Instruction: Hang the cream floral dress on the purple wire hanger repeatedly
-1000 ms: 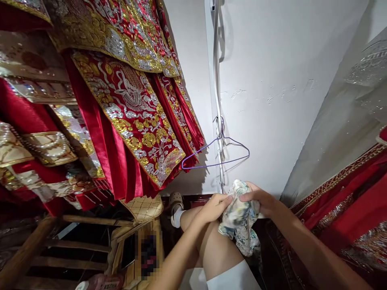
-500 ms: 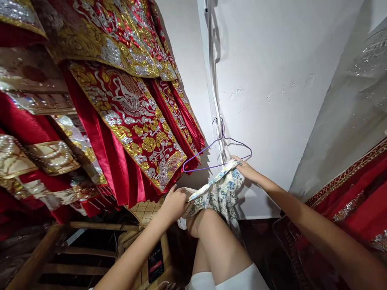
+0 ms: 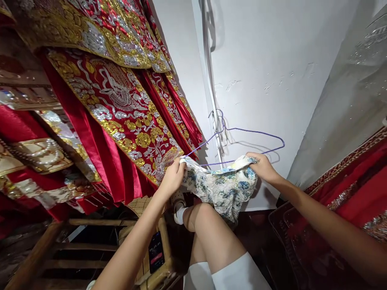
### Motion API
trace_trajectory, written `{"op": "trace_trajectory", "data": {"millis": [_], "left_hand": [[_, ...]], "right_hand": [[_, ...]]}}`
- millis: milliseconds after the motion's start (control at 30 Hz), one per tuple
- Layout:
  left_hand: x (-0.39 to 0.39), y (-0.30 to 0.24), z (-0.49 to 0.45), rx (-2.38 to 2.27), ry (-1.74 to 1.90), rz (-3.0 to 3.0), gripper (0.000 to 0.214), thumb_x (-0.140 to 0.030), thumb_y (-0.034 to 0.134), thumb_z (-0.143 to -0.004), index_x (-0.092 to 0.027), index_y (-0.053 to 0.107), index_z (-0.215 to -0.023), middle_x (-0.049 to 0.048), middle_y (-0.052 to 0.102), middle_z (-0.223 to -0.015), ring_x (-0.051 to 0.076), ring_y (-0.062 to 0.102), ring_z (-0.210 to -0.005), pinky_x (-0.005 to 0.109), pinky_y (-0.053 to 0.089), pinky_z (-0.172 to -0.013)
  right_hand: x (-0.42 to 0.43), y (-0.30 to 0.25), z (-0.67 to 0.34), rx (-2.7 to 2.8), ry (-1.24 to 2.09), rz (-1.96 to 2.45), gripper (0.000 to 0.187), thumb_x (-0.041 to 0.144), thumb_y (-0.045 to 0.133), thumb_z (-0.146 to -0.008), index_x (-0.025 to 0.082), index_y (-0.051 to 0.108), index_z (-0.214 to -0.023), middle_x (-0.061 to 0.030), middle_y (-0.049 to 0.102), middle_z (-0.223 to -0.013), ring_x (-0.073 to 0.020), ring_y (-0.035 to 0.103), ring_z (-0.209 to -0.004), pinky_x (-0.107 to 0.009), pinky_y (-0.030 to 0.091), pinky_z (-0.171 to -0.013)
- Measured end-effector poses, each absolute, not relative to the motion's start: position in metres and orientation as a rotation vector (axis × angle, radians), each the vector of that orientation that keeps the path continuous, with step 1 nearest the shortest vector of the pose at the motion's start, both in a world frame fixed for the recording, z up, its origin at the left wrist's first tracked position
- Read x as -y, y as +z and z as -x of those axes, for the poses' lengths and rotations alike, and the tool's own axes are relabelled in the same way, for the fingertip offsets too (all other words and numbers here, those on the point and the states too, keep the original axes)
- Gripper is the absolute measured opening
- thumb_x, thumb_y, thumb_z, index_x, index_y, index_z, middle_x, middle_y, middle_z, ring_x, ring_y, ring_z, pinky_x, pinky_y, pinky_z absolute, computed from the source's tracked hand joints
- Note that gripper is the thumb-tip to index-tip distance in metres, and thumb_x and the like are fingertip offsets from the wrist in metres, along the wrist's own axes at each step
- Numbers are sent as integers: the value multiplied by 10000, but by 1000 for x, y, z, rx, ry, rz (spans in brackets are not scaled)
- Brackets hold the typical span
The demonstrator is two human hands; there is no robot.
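Observation:
A white garment with a blue floral print is stretched between my two hands, its upper edge pulled nearly level. My left hand pinches its left upper corner, and my right hand grips the right one. Behind that edge is a purple wire hanger, its hook caught on a white strip along the wall. The hanger's left end is hidden behind my left hand and the cloth, so I cannot tell if it is inside the garment. Its right end sticks out above my right hand.
Red embroidered garments with gold and silver work hang at the left. At lower left stand a bamboo frame and a phone showing a timer. Red beaded fabric lies at the right, beside the white wall.
Both hands have risen, spreading the garment wider and more level in front of the hanger. The hanger has turned, its right end now reaching farther right.

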State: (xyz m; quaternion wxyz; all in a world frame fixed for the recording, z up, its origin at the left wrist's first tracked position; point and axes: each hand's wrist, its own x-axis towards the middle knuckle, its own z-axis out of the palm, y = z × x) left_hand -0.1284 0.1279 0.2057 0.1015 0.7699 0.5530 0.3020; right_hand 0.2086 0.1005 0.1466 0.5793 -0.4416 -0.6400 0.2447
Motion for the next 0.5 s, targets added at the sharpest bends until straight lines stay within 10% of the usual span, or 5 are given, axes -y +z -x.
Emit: {"op": "trace_trajectory", "data": {"millis": [333, 500], "left_hand": [[-159, 240, 80, -1257, 1026, -2561, 234, -243, 436, -927, -184, 632, -1039, 94, 724, -991, 249, 666, -913, 363, 498, -869], [-165, 237, 76, -1243, 1014, -2584, 269, -211, 439, -911, -183, 644, -1084, 86, 729, -995, 238, 662, -913, 333, 489, -854]], "right_hand": [[-77, 160, -184, 1598, 461, 963, 230, 99, 537, -654, 202, 700, -778, -51, 685, -886, -227, 641, -863, -314, 480, -752], [-50, 161, -201, 1509, 570, 1187, 761, 104, 555, -657, 263, 565, -1401, -13, 705, -864, -213, 649, -772, -278, 478, -650]]}}
